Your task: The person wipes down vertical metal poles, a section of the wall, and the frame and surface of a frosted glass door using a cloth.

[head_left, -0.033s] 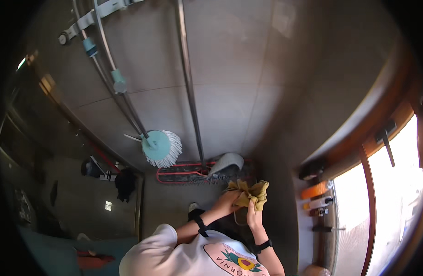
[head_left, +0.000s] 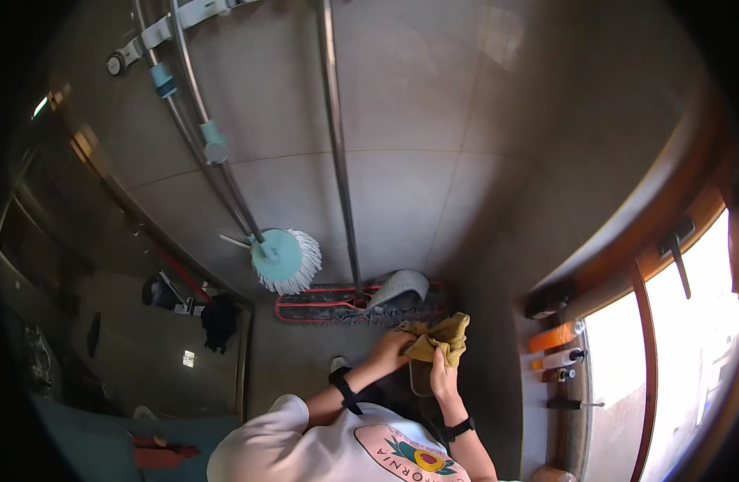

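A mustard-yellow cloth [head_left: 440, 338], folded and crumpled, is bunched up in front of my body. My left hand [head_left: 395, 348] grips its left side, with the fingertips partly hidden by the fabric. On the near side my right hand [head_left: 442, 373] pinches the cloth, thumb on top. Just below the hands, between my forearms, the pale rounded rim of a container [head_left: 418, 389] shows; its contents cannot be made out.
A flat dust mop [head_left: 317, 307] with red edging lies by the wall, a grey curved piece [head_left: 400, 289] on it. A round string mop [head_left: 277, 255] hangs to its left. Bottles [head_left: 556, 337] line the windowsill at right, beside a window handle [head_left: 675, 251].
The cloth has been turned slightly in my hands, showing a smoother fold at the front. More of the pale rim below shows. The whole view has shifted a little.
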The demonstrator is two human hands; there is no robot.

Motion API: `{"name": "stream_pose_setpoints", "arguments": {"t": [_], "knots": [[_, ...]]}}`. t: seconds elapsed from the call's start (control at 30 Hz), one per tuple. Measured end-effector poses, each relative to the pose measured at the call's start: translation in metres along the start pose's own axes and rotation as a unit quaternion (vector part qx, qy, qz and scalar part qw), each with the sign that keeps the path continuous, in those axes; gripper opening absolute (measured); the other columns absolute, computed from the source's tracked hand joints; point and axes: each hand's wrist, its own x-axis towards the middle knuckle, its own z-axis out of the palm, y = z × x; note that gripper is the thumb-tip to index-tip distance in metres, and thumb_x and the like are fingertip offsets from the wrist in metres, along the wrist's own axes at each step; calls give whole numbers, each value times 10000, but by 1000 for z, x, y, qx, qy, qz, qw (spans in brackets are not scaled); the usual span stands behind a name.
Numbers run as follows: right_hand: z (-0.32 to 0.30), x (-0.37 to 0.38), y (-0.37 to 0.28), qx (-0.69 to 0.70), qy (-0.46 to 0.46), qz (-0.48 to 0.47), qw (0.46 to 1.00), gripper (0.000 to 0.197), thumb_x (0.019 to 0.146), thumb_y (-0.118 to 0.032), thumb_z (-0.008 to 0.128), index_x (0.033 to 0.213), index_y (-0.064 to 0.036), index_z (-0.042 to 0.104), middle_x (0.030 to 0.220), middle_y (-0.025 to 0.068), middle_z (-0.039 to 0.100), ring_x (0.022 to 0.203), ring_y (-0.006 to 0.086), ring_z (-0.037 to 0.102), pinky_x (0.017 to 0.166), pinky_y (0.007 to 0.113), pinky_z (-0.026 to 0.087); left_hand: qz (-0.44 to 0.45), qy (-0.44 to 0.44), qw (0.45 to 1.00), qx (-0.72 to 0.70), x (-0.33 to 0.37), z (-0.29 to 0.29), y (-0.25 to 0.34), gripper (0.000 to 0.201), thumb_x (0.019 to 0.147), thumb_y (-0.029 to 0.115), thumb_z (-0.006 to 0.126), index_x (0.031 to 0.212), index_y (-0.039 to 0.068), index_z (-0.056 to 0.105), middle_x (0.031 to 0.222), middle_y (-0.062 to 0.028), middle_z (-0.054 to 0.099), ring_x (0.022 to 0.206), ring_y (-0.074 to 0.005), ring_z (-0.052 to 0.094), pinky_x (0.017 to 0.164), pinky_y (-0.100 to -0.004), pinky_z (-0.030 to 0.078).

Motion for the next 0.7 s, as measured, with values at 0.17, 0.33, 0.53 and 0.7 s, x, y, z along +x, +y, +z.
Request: {"name": "stream_pose_setpoints", "arguments": {"t": [0.17, 0.33, 0.53, 0.7], "knots": [[61, 44, -21, -41, -115, -59, 991, 241, 777, -245, 694, 900, -38, 674, 1035, 127, 614, 1007, 310, 540, 895, 404, 405, 3, 117, 993, 1, -1, -134, -29, 259, 703, 116, 705, 942, 44, 634, 839, -114, 622, 738, -259, 595, 682, -348, 466], [126, 116, -97, -90, -73, -272, 955, 224, 696, -162, 725, 902, -87, 680, 995, 95, 634, 1011, 315, 540, 896, 431, 390, -51, 188, 951, -241, 15, -245, -48, 337, 702, -77, 652, 1013, 32, 580, 1008, -27, 522, 865, -120, 560, 742, -267, 483], [162, 248, -194, -75, 124, -476, 867, 223, 733, -86, 700, 952, -74, 661, 1047, 139, 601, 1064, 343, 513, 934, 431, 371, 221, 310, 890, -250, 111, -359, 42, 173, 853, 63, 613, 1022, 38, 643, 1277, -111, 470, 1253, -222, 403, 1005, -339, 372], [177, 311, -314, 92, 69, -304, 946, 177, 839, -128, 575, 913, 22, 630, 842, 92, 629, 777, 160, 579, 696, 315, 463, 439, 444, 777, -86, 208, -412, 103, 387, 909, 167, 566, 1224, -2, 419, 1287, -139, 416, 1154, -218, 458, 935, -305, 400]]}}
